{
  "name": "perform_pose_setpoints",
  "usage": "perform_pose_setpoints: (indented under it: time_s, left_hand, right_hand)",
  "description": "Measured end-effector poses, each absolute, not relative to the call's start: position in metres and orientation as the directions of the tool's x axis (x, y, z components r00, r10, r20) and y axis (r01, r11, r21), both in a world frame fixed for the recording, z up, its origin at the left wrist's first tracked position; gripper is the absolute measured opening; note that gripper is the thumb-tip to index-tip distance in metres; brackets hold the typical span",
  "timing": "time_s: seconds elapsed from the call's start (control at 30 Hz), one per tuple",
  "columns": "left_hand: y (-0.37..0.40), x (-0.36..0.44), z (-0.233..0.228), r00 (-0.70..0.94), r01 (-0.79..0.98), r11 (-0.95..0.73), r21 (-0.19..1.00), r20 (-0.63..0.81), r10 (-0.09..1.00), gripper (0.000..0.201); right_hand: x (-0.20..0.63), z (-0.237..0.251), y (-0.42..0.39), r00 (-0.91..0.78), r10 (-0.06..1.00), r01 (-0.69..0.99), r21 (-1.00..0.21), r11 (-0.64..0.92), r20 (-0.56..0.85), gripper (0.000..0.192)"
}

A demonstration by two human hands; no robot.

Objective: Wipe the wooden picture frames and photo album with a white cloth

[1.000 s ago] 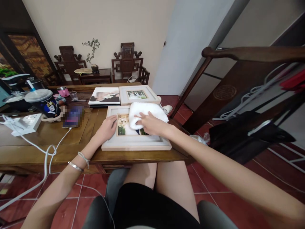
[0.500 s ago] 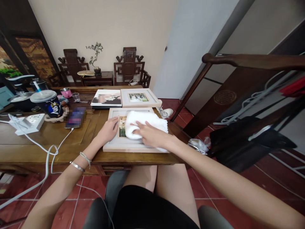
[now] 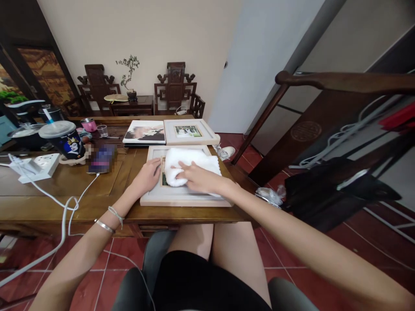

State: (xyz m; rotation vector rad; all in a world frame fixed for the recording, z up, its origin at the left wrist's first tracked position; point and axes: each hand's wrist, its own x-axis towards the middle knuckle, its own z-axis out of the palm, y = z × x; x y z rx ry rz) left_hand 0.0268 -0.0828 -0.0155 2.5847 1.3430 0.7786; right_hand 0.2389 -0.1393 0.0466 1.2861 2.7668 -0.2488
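Two hands work: the right hand (image 3: 197, 178) presses flat on a soft white cloth (image 3: 191, 164); the left hand (image 3: 147, 176), fingers spread, steadies the breakable picture frame (image 3: 181, 199) by its edge.

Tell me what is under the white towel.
The white towel lies on the near picture frame, pressed flat by the right hand. A strip of the photo shows at its left edge; the rest of the photo is covered. The left hand rests on the frame's left side.
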Motion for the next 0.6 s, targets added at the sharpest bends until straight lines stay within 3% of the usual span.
perform_pose_setpoints:
  time_s: [0.17, 0.3, 0.6]
  left_hand:
    - [-0.086, 0.028, -0.012, 0.475, 0.715, -0.608, 0.345, 0.398, 0.785, 0.038]
    - [-0.086, 0.028, -0.013, 0.473, 0.712, -0.609, 0.35, 0.402, 0.784, 0.038]
    - [-0.08, 0.025, -0.017, 0.477, 0.657, -0.638, 0.401, 0.434, 0.764, 0.04]
  right_hand:
    - [0.249, 0.081, -0.174, -0.726, 0.628, 0.687, -0.29, 0.666, -0.279, 0.054]
    - [0.248, 0.078, -0.177, -0.732, 0.632, 0.679, -0.354, 0.643, -0.255, 0.056]
    - [0.222, 0.031, -0.105, -0.589, 0.808, 0.804, -0.131, 0.58, -0.035, 0.068]
